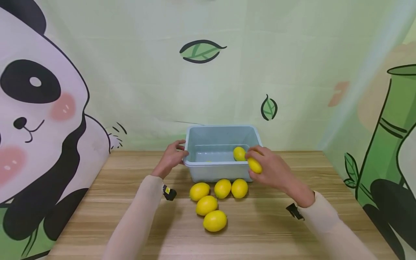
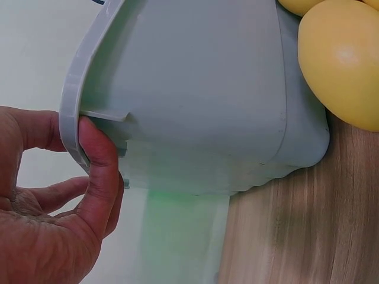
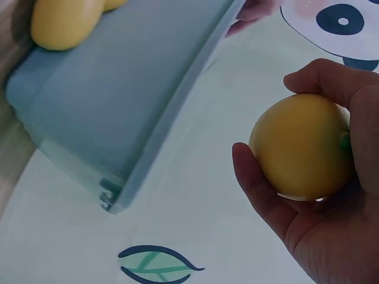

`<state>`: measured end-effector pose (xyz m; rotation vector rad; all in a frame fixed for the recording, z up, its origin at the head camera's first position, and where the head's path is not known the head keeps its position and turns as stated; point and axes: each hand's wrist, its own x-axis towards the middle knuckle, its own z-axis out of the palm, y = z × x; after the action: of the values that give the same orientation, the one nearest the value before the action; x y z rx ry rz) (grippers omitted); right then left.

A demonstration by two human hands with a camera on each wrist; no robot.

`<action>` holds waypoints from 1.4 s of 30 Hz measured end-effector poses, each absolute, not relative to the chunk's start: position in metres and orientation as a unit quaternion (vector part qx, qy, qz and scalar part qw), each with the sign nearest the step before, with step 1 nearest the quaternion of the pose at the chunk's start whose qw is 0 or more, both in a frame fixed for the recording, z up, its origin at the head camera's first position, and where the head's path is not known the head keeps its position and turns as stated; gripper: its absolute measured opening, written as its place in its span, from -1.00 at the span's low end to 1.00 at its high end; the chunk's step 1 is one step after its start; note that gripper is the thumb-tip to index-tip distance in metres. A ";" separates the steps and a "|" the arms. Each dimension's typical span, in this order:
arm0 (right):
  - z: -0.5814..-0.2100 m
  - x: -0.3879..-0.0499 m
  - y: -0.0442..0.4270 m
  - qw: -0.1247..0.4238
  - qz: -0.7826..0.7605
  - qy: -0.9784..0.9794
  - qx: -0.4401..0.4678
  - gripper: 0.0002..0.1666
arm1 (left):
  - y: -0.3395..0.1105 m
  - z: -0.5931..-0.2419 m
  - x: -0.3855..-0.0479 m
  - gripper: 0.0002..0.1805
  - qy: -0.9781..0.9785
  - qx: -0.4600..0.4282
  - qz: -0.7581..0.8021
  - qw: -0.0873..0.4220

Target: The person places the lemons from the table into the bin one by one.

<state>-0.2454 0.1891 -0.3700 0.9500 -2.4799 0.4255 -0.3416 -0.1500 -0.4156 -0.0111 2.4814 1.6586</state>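
Note:
A light blue plastic bin (image 1: pixel 221 170) stands on the table against the backdrop. My left hand (image 1: pixel 172 156) grips its left rim, and the left wrist view shows the thumb and fingers (image 2: pixel 100 171) pinching the rim's corner. In my right hand (image 1: pixel 271 168) is a lemon (image 1: pixel 255 165), held just above the bin's front right corner; the right wrist view shows that lemon (image 3: pixel 302 147) between thumb and fingers. Inside the bin sits another lemon (image 1: pixel 239 154), and a sliver of yellow shows low behind the front wall. Several lemons (image 1: pixel 206 206) lie on the table before the bin.
The wooden table (image 1: pixel 276 231) reaches back to a green cloth backdrop (image 1: pixel 136 72) with a panda and leaves printed on it. Directly in front of the bin, the nearest lemons (image 1: pixel 222 189) lie close to its front wall.

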 end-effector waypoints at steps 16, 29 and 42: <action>-0.335 -0.275 0.177 0.226 0.139 -0.900 0.345 -0.66 | -0.150 -0.415 -0.342 -0.32 0.831 -0.006 0.550 0.082; -0.311 -0.296 0.160 0.206 0.143 -0.908 0.335 -0.66 | -0.150 -0.414 -0.342 -0.32 0.828 0.001 0.555 0.079; -0.304 -0.323 0.137 0.101 0.124 -0.938 0.307 -0.60 | -0.150 -0.415 -0.344 -0.31 0.831 -0.006 0.550 0.082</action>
<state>-0.3234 0.1375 -0.3043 0.9084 -2.7713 0.3652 -0.3439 -0.1499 -0.4149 -0.0171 2.4819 1.6443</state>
